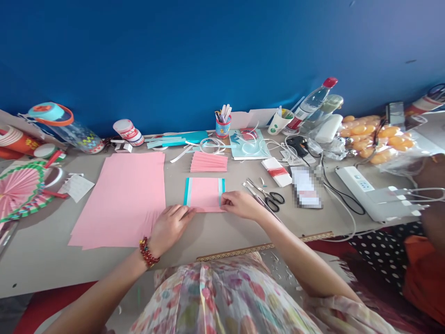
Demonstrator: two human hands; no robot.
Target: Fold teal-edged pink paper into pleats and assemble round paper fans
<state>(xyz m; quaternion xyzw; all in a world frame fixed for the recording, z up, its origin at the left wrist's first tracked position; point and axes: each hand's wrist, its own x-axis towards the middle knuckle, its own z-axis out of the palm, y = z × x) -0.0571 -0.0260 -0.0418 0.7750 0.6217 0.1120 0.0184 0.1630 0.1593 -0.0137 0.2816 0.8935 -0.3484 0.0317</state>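
Note:
A small pink sheet of paper with blue and white strips along both sides lies in front of me. My left hand has its fingers closed at the sheet's near left corner. On the right edge, near the bottom, my right hand pinches the same sheet. The near edge looks slightly turned up, though the fingers partly cover it. Just behind it lies a pleated piece of pink paper. Large pink sheets are stacked to the left, partly under my left hand. Black-handled scissors lie beyond my right wrist.
Right of the scissors are a phone and a white power strip with cables. Along the wall stand a pen tin, a paper cup and bottles. A pink paper fan lies far left. Another person sits at right.

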